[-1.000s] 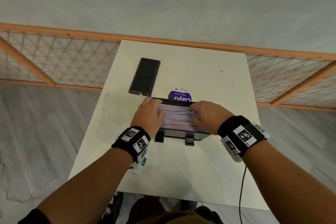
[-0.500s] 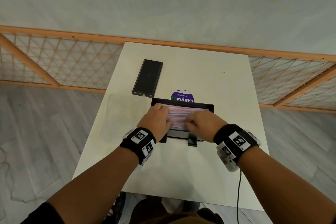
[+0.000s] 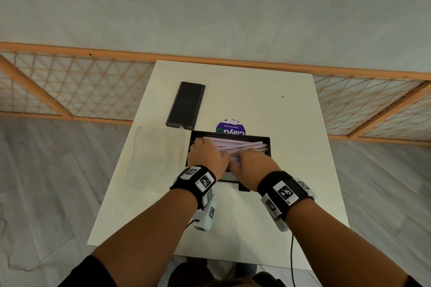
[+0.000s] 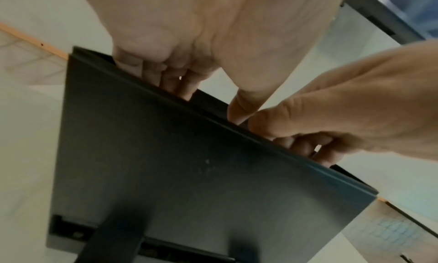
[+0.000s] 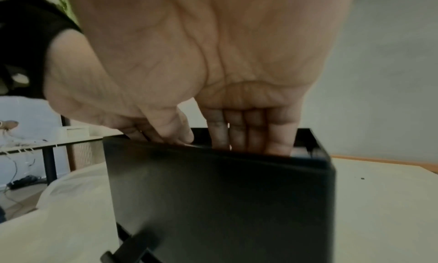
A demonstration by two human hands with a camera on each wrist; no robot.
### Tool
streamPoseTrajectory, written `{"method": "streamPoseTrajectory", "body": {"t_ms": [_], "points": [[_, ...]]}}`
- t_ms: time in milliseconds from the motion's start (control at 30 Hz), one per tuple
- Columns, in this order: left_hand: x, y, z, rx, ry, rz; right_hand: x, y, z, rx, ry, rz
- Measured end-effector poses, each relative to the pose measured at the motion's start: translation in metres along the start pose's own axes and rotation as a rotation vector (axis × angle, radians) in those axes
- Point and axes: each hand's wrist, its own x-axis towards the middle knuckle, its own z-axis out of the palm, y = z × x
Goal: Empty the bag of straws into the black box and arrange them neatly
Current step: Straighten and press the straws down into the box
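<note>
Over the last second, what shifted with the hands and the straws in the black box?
Both hands slid together toward the box's left half: left hand, right hand. That uncovers the straws at the right end of the black box. Neither takes a grip. The box and lid stayed put.

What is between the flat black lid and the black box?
In the head view, only bare white table separates the flat black lid from the black box.

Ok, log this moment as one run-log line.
phase: arranging | straws: in black box, some askew | left hand: on straws | right hand: on straws | lid: aside on table
</note>
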Motion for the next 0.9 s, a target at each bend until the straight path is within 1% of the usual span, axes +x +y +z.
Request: {"method": "streamPoseTrajectory", "body": {"t_ms": [100,167,233,367,500,600,667,733,800,900], "points": [[0.000,-0.001,-0.004,0.000,0.042,0.057,-0.001,0.005,-0.008,0.033,0.142,-0.019],[0.002,-0.002,-0.005,-0.030,0.038,0.060,0.002,0.012,-0.010,0.071,0.182,-0.019],[0.003,-0.003,-0.004,-0.037,0.026,0.050,0.005,0.017,-0.008,0.070,0.128,-0.010],[0.002,-0.009,0.003,0.003,-0.003,0.040,0.008,0.021,0.004,-0.011,-0.043,-0.025],[-0.005,-0.016,0.008,0.021,-0.018,0.022,0.014,0.026,-0.008,0.028,-0.132,-0.083],[-0.008,-0.018,0.004,-0.064,-0.027,0.013,0.016,0.032,-0.017,0.046,-0.166,-0.117],[-0.006,-0.021,-0.003,-0.156,-0.042,0.007,0.016,0.034,-0.021,0.070,-0.136,-0.144],[-0.004,-0.024,-0.012,-0.224,-0.040,0.006,0.016,0.037,-0.024,0.082,-0.071,-0.139],[-0.004,-0.023,-0.022,-0.276,-0.055,-0.040,0.016,0.040,-0.026,0.071,0.015,-0.106],[-0.005,-0.016,-0.021,-0.311,-0.120,-0.140,0.015,0.040,-0.028,0.060,0.085,-0.017]]}}
